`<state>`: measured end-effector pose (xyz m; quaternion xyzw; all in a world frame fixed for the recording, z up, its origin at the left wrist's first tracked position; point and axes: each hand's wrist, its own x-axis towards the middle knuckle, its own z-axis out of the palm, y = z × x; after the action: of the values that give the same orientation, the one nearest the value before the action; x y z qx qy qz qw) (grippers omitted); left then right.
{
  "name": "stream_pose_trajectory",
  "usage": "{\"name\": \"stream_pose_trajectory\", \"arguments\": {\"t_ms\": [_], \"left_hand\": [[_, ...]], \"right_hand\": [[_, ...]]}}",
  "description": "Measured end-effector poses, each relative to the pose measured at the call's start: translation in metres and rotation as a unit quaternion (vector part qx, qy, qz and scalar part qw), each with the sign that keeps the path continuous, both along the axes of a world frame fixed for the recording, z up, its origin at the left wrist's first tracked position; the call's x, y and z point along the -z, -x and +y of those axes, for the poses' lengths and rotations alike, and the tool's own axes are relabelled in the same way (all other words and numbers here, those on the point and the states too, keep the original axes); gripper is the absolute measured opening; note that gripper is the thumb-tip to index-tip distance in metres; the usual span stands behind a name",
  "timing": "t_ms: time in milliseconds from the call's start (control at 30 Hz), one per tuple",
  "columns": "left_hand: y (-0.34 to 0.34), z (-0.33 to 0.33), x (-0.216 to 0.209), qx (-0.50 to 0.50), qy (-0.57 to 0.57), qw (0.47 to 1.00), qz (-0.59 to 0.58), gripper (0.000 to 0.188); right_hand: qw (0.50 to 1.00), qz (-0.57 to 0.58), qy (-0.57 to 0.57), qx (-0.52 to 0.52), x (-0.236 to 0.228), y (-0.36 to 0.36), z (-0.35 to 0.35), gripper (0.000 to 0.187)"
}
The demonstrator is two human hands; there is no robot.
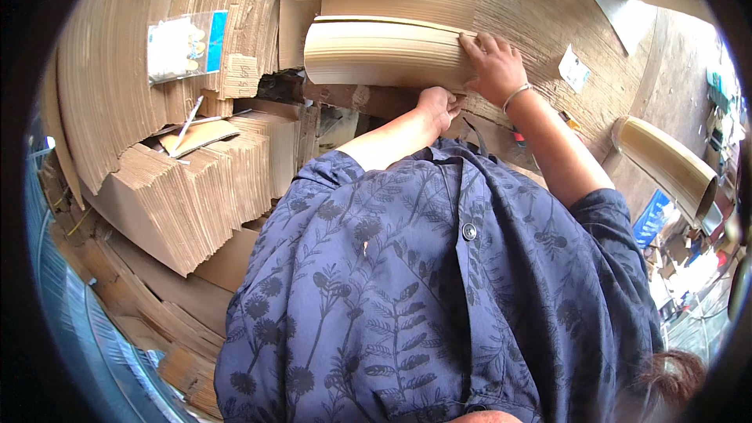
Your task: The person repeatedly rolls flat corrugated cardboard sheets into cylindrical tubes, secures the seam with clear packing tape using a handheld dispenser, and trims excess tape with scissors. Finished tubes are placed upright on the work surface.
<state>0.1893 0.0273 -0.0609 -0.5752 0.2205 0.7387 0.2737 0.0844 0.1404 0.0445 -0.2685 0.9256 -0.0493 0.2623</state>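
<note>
A thick stack of pale cardboard sheets (376,51) lies on a corrugated work surface (533,0) in front of me. My right hand (495,63) rests flat on the stack's right end, fingers spread over its edge, a thin bracelet on the wrist. My left hand (439,103) is curled under the stack's lower right corner, gripping it from below. My blue leaf-print shirt fills the lower half of the view.
Piles of folded brown cardboard (196,188) stand at my left, with more sheets leaning behind. A clear plastic bag with small items (186,43) lies on one pile. Another bent stack of sheets (666,164) sits at the right, beside a white paper slip (574,70).
</note>
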Motion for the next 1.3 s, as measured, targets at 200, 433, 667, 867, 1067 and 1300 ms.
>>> {"name": "stream_pose_trajectory", "arguments": {"t_ms": [200,433,667,867,1067,1300], "left_hand": [[0.002,-0.007,0.003,0.055,0.000,0.998,-0.028,0.018],[-0.012,-0.024,0.023,0.026,-0.128,0.990,0.043,0.011],[0.075,-0.061,-0.106,0.546,0.558,0.298,0.549,0.080],[0.091,-0.079,-0.086,0.752,0.473,0.194,0.416,0.114],[0.139,-0.068,-0.064,0.743,0.482,0.244,0.396,0.117],[0.231,-0.071,-0.080,0.801,0.376,0.296,0.358,0.097]], "right_hand": [[0.976,0.212,0.024,-0.036,0.037,-0.062,0.010,0.064],[0.972,0.231,0.044,-0.016,0.055,-0.052,0.006,0.066],[0.995,0.094,0.005,-0.021,0.033,-0.013,0.003,0.077],[0.998,0.057,0.001,-0.028,0.025,0.017,-0.003,0.095],[0.982,-0.174,-0.048,-0.048,0.006,0.110,-0.018,0.108],[0.957,-0.285,0.046,-0.007,0.045,0.170,-0.003,0.112]]}}
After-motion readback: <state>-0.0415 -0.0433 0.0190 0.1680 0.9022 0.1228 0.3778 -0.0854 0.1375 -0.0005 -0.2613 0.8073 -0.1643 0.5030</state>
